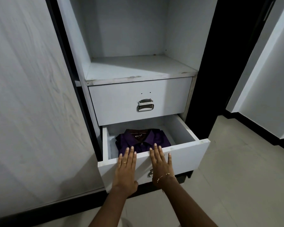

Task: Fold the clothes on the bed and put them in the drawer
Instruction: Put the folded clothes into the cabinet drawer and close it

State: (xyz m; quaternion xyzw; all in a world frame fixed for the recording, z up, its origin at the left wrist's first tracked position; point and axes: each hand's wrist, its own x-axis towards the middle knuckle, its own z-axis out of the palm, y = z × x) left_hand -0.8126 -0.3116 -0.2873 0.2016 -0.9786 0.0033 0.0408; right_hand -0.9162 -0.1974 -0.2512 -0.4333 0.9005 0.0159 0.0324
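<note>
Hands: a person's left hand [126, 167] and right hand [161, 164] lie flat, fingers straight and spread a little, against the front panel of the open lower drawer [184, 159]; neither holds anything.

Drawer front: both palms press the white panel, fingertips reaching just over its top edge. The drawer's metal pull [150, 173] shows between the hands, partly hidden by the right one.

Jewellery: a ring on the left hand, a thin bracelet [165, 176] at the right wrist.

Shirt: a folded purple shirt [143, 140], collar up and label showing, lies inside the lower drawer toward its left and back, apart from the hands.

Progress: at least one garment looks folded and stowed. With both palms set on the panel, the step in hand appears to be pushing the drawer closed. The bed is out of view, so whether more clothes remain to be folded cannot be told.

Upper drawer: the upper drawer [121, 102] is closed, its chrome handle [145, 105] at centre.

Shelf: the white shelf [138, 69] above it has a chipped front edge.

Surroundings: a pale wood-grain wardrobe door [26, 95] stands at left, a tiled floor [236, 177] at right.
</note>
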